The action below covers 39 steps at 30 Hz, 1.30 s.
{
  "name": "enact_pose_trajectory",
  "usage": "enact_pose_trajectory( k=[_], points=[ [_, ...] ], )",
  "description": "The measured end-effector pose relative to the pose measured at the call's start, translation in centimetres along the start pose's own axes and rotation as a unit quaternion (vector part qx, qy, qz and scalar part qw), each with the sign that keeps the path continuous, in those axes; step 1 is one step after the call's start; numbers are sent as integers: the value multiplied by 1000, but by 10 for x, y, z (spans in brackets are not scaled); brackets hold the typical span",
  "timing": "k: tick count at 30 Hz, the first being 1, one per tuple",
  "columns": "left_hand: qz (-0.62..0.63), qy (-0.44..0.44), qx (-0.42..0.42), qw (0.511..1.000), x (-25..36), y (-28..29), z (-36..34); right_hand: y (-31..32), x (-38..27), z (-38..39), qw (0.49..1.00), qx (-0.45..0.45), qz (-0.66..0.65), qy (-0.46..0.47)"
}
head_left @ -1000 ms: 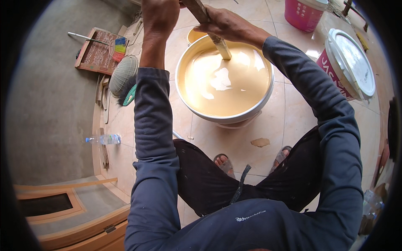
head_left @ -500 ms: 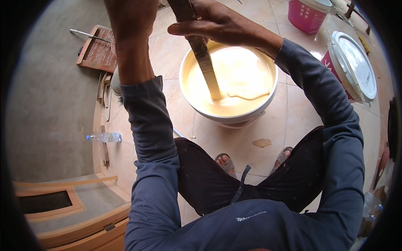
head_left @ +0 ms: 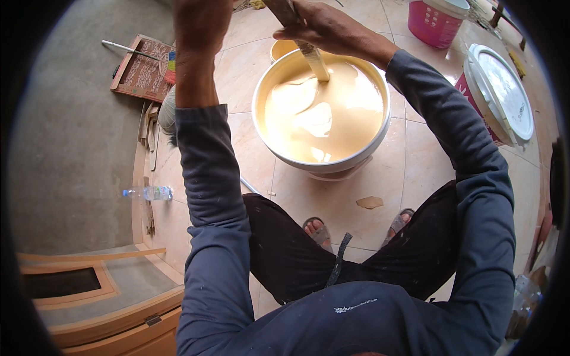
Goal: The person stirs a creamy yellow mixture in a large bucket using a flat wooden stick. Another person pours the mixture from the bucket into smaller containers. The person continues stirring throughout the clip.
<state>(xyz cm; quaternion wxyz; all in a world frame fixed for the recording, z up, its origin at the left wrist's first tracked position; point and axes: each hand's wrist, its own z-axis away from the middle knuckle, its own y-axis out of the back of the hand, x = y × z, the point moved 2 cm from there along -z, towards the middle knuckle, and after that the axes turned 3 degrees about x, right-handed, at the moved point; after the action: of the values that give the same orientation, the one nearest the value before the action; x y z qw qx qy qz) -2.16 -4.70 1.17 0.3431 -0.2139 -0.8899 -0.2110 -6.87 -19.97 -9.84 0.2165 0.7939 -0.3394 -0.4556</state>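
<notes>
A white bucket full of creamy pale yellow liquid stands on the floor beyond my feet. A long wooden stick dips into the liquid near the bucket's far side. My right hand is closed round the stick above the rim. My left hand is high at the top edge, left of the stick's upper part, with its fingers out of the picture. A second, smaller yellow container shows partly behind the bucket.
Pink bucket at upper right; lidded bucket at right. A tray, wood scraps and a clear bottle lie along the left wall. A wooden cabinet is at lower left. Tiled floor surrounds my sandalled feet.
The stick's dipped end swung toward me half a second ago and is now at the bucket's far side again. Both hands shifted with it; the liquid's surface ripples differently.
</notes>
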Motion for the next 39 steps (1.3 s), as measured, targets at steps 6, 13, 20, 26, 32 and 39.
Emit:
enact_pose_trajectory(
  k=[6, 13, 20, 26, 32, 39],
  points=[
    [39, 149, 16, 988, -69, 2, 13, -31, 37, 26, 995, -59, 2, -76],
    [-49, 111, 60, 991, -31, 14, 8, -29, -5, 23, 964, -126, -230, -45],
    [-124, -110, 136, 977, 89, -7, 28, 2, -80, 5, 921, -61, -341, 179],
    [-129, -62, 57, 988, 59, 7, 25, -24, -34, -2, 989, -2, -125, 78],
    [-119, 63, 46, 990, -28, 1, 26, -40, 28, 19, 998, -34, -54, -9],
    [-114, 133, 12, 985, -41, 16, 27, -49, 9, 36, 976, -125, -171, -41]
  ],
)
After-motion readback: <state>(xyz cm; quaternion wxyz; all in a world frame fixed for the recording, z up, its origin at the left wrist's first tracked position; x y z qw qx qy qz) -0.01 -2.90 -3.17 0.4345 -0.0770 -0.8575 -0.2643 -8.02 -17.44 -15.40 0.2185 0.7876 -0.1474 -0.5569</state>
